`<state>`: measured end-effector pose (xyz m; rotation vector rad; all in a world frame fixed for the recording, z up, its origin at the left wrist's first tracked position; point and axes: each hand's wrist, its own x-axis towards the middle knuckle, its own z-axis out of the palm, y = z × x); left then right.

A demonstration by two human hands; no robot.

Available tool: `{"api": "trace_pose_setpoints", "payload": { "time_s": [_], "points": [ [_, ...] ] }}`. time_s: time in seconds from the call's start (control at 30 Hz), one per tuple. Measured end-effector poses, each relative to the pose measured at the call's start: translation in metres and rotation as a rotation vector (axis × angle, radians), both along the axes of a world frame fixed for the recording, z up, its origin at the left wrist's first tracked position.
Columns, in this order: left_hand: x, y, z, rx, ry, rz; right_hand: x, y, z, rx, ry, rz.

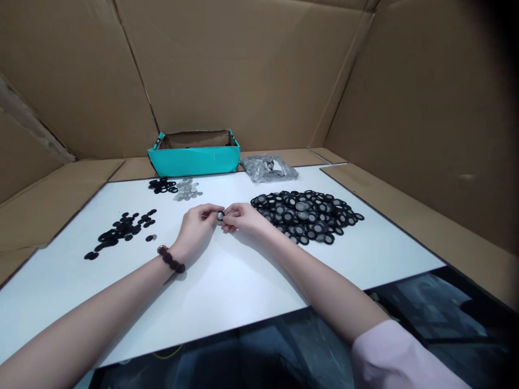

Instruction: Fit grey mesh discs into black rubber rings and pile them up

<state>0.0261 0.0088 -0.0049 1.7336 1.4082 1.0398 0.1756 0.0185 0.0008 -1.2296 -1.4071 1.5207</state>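
Above the middle of the white tabletop, my left hand and my right hand meet. Between their fingertips is a small round disc with a black rim and a grey centre. Both hands pinch it from opposite sides. A thin pale line shows by the right fingers, too small to make out. To the right of my hands lies a large pile of similar black-rimmed grey discs. Plain black discs are scattered on the left. Farther back sit a few black rings beside pale translucent discs.
A turquoise open box stands at the back of the white tabletop. Beside it lies a clear plastic bag full of grey pieces. Cardboard walls enclose the back and sides.
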Motion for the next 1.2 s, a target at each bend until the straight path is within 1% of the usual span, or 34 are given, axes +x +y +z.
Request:
{"api": "trace_pose_setpoints", "payload": {
  "time_s": [0.1, 0.27, 0.33, 0.43, 0.57, 0.7, 0.77, 0.87, 0.97, 1.03, 1.13, 1.2],
  "points": [
    [-0.001, 0.002, 0.002, -0.03, -0.026, -0.024, 0.0, 0.0, -0.003, -0.003, -0.005, 0.022],
    [0.003, 0.0, 0.009, -0.187, -0.243, -0.043, 0.0, 0.0, -0.002, 0.012, -0.037, 0.028],
    [0.005, -0.002, 0.011, -0.225, -0.284, -0.061, 0.0, -0.001, 0.0, 0.018, -0.075, 0.035],
    [0.006, -0.003, 0.012, -0.208, -0.212, -0.074, 0.0, -0.003, 0.002, 0.055, -0.156, 0.054],
    [0.001, -0.001, 0.006, -0.163, -0.045, -0.067, 0.003, -0.004, 0.002, 0.177, -0.298, 0.062],
    [-0.001, 0.001, 0.002, -0.131, 0.024, -0.062, 0.007, -0.004, 0.003, 0.24, -0.401, 0.049],
    [0.0, 0.001, 0.002, -0.123, 0.05, -0.051, 0.007, -0.004, 0.004, 0.251, -0.409, 0.039],
    [0.002, -0.001, 0.004, -0.152, -0.014, -0.048, 0.005, -0.004, 0.004, 0.178, -0.292, 0.017],
    [0.005, -0.005, 0.008, -0.216, -0.178, -0.033, 0.001, -0.003, 0.004, 0.02, -0.072, -0.033],
    [0.007, -0.006, 0.01, -0.206, -0.24, -0.021, 0.0, -0.002, 0.004, -0.074, 0.052, -0.049],
    [0.007, -0.008, 0.011, -0.143, -0.241, -0.013, -0.001, 0.0, 0.003, -0.167, 0.139, -0.003],
    [0.007, -0.007, 0.011, -0.144, -0.225, -0.016, 0.001, 0.0, 0.003, -0.179, 0.143, 0.028]
  ]
}}
